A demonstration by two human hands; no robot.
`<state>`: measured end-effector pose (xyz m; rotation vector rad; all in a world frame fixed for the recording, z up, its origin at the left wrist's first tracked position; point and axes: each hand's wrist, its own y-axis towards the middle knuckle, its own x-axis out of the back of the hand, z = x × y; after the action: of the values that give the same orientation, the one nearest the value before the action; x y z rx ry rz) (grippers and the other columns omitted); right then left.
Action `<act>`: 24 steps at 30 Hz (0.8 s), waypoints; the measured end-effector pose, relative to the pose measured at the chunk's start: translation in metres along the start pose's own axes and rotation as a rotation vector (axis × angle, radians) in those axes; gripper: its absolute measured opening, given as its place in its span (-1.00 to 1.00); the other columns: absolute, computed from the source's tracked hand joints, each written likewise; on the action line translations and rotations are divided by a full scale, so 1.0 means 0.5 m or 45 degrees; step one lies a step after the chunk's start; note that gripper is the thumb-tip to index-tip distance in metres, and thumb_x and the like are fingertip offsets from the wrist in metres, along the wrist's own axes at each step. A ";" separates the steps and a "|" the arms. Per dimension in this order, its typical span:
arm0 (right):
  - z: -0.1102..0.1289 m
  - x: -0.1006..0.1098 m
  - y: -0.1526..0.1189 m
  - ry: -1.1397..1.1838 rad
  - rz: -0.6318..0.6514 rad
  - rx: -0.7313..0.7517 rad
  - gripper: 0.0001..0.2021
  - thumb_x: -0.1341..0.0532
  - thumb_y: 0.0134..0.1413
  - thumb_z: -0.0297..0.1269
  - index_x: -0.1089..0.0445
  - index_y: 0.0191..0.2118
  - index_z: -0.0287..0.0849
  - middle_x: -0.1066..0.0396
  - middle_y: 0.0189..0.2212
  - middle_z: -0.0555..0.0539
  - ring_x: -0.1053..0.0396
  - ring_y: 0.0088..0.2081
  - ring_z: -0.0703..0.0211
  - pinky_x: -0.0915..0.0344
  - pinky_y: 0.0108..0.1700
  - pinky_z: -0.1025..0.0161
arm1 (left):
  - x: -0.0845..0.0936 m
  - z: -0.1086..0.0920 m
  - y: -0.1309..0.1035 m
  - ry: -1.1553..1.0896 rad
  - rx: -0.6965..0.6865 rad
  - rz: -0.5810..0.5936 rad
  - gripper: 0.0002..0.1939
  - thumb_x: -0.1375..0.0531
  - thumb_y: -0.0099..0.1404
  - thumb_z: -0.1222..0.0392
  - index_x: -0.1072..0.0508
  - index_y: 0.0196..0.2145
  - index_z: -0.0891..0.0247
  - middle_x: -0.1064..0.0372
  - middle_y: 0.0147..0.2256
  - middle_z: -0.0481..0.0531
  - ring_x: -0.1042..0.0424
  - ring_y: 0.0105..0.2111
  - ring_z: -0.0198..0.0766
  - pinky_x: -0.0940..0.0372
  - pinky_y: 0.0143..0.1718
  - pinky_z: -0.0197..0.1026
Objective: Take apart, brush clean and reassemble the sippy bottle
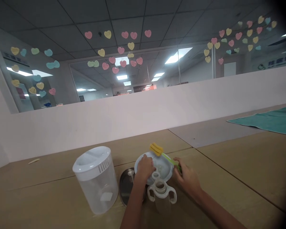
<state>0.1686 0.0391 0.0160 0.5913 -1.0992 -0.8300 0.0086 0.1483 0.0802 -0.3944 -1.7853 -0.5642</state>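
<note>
In the head view my right hand (187, 178) grips a bottle brush by its green handle (169, 159). The brush's yellow sponge head (156, 149) is above the far rim of a white bowl (166, 173). My left hand (146, 167) reaches over the bowl's left side with bent fingers; whatever they hold is hidden. Beside those fingers is something clear and small, too blurred to name. A white ring (155, 175) shows at the bowl's near edge. Closer to me stands a two-handled baby bottle (162, 200) with its mouth uncovered, between my forearms.
Left of the bowl is a dark metal tray (125, 187) with a small clear piece on it, partly behind my left arm. A tall translucent container with a white lid (92, 159) stands further left. A teal cloth (274, 120) lies far right. A low white wall (133, 117) borders the table.
</note>
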 end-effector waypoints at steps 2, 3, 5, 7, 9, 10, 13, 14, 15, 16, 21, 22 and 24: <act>-0.001 0.002 -0.001 0.035 0.009 -0.001 -0.70 0.04 0.13 -0.22 -0.32 -0.12 -0.20 -0.44 -0.55 -0.02 -0.38 -0.61 0.17 -0.15 -0.58 0.32 | 0.013 0.000 -0.008 -0.049 -0.034 -0.017 -0.85 -0.28 -0.01 0.27 -0.41 -0.42 0.28 -0.29 -0.20 0.12 -0.32 -0.14 -0.13 -0.20 -0.12 -0.19; -0.003 0.004 -0.001 0.065 0.012 0.000 -0.71 0.03 0.12 -0.22 -0.33 -0.14 -0.20 -0.45 -0.54 -0.03 -0.37 -0.60 0.18 -0.17 -0.57 0.33 | 0.022 0.000 -0.012 -0.080 -0.052 -0.034 -0.86 -0.28 0.00 0.29 -0.41 -0.43 0.28 -0.28 -0.21 0.11 -0.31 -0.14 -0.14 -0.19 -0.11 -0.20; -0.005 0.008 -0.002 0.140 0.018 0.012 -0.73 0.02 0.12 -0.23 -0.34 -0.19 -0.19 -0.45 -0.54 -0.02 -0.38 -0.58 0.20 -0.20 -0.54 0.34 | 0.045 0.001 -0.023 -0.151 -0.085 -0.074 -0.85 -0.26 0.02 0.31 -0.39 -0.40 0.26 -0.26 -0.22 0.08 -0.30 -0.14 -0.18 -0.19 -0.11 -0.22; -0.007 0.014 -0.003 0.204 0.023 0.060 -0.74 0.02 0.12 -0.23 -0.35 -0.21 -0.19 -0.46 -0.52 -0.02 -0.40 -0.54 0.21 -0.24 -0.51 0.35 | 0.072 0.005 -0.034 -0.224 -0.112 -0.101 -0.80 -0.26 0.03 0.30 -0.37 -0.34 0.24 -0.23 -0.21 0.05 -0.31 -0.17 -0.24 -0.21 -0.15 -0.25; -0.008 0.019 -0.006 0.237 0.018 0.143 -0.74 0.03 0.13 -0.24 -0.34 -0.20 -0.20 -0.47 -0.48 -0.03 -0.41 -0.52 0.22 -0.26 -0.50 0.35 | 0.098 0.012 -0.046 -0.357 -0.133 -0.119 -0.72 -0.29 -0.01 0.28 -0.34 -0.30 0.23 -0.21 -0.20 0.03 -0.32 -0.21 -0.27 -0.23 -0.21 -0.28; -0.008 0.021 -0.007 0.243 0.008 0.189 -0.74 0.03 0.13 -0.25 -0.34 -0.19 -0.20 -0.48 -0.48 -0.04 -0.41 -0.52 0.23 -0.27 -0.49 0.35 | 0.110 0.017 -0.051 -0.445 -0.140 -0.136 -0.67 -0.31 -0.05 0.28 -0.33 -0.29 0.23 -0.20 -0.20 0.02 -0.32 -0.24 -0.28 -0.24 -0.25 -0.29; -0.007 0.027 -0.009 0.246 -0.060 0.335 -0.76 0.01 0.12 -0.29 -0.35 -0.19 -0.21 -0.49 -0.46 -0.06 -0.43 -0.50 0.23 -0.31 -0.45 0.34 | 0.137 0.033 -0.062 -0.625 -0.137 -0.248 -0.53 -0.38 -0.21 0.31 -0.30 -0.31 0.24 -0.19 -0.28 -0.05 -0.28 -0.33 -0.31 -0.22 -0.33 -0.30; -0.007 0.028 -0.010 0.250 -0.082 0.389 -0.76 0.00 0.11 -0.31 -0.35 -0.19 -0.21 -0.49 -0.44 -0.07 -0.43 -0.48 0.23 -0.32 -0.43 0.34 | 0.143 0.039 -0.064 -0.652 -0.146 -0.280 -0.50 -0.38 -0.25 0.31 -0.29 -0.32 0.24 -0.19 -0.32 -0.08 -0.26 -0.35 -0.32 -0.21 -0.34 -0.30; -0.007 0.030 -0.010 0.259 -0.104 0.444 -0.77 -0.02 0.09 -0.33 -0.36 -0.19 -0.20 -0.50 -0.42 -0.08 -0.44 -0.46 0.23 -0.33 -0.41 0.33 | 0.147 0.044 -0.065 -0.690 -0.170 -0.297 -0.49 -0.39 -0.26 0.31 -0.29 -0.32 0.24 -0.18 -0.36 -0.10 -0.25 -0.37 -0.33 -0.21 -0.33 -0.30; -0.007 0.031 -0.011 0.271 -0.125 0.498 -0.77 -0.03 0.07 -0.35 -0.37 -0.19 -0.20 -0.50 -0.41 -0.09 -0.44 -0.45 0.23 -0.35 -0.39 0.32 | 0.151 0.048 -0.066 -0.747 -0.207 -0.297 -0.49 -0.39 -0.27 0.32 -0.29 -0.32 0.24 -0.18 -0.38 -0.12 -0.24 -0.37 -0.34 -0.21 -0.31 -0.29; -0.005 0.041 -0.013 0.298 -0.245 0.670 -0.74 -0.05 0.03 -0.43 -0.39 -0.17 -0.19 -0.50 -0.42 -0.11 -0.45 -0.42 0.20 -0.38 -0.35 0.27 | 0.177 0.049 -0.083 -1.047 -0.323 -0.167 -0.44 -0.39 -0.25 0.33 -0.32 -0.24 0.24 -0.23 -0.36 -0.10 -0.31 -0.30 -0.33 -0.23 -0.16 -0.25; -0.004 0.043 -0.013 0.301 -0.257 0.691 -0.73 -0.05 0.03 -0.44 -0.39 -0.16 -0.20 -0.50 -0.42 -0.12 -0.45 -0.41 0.20 -0.38 -0.36 0.26 | 0.186 0.045 -0.090 -1.064 -0.315 -0.143 -0.44 -0.39 -0.24 0.32 -0.34 -0.22 0.23 -0.24 -0.35 -0.08 -0.32 -0.30 -0.32 -0.24 -0.17 -0.25; -0.003 0.048 -0.013 0.310 -0.275 0.736 -0.72 -0.04 0.03 -0.45 -0.40 -0.15 -0.20 -0.50 -0.42 -0.13 -0.45 -0.42 0.19 -0.38 -0.38 0.26 | 0.203 0.036 -0.106 -1.093 -0.294 -0.101 -0.45 -0.39 -0.22 0.30 -0.37 -0.20 0.23 -0.26 -0.32 -0.04 -0.33 -0.30 -0.32 -0.25 -0.21 -0.27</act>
<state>0.1735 0.0158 0.0231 1.2792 -1.0585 -0.5955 -0.0624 0.1124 0.1646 -0.8134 -2.5689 -0.7218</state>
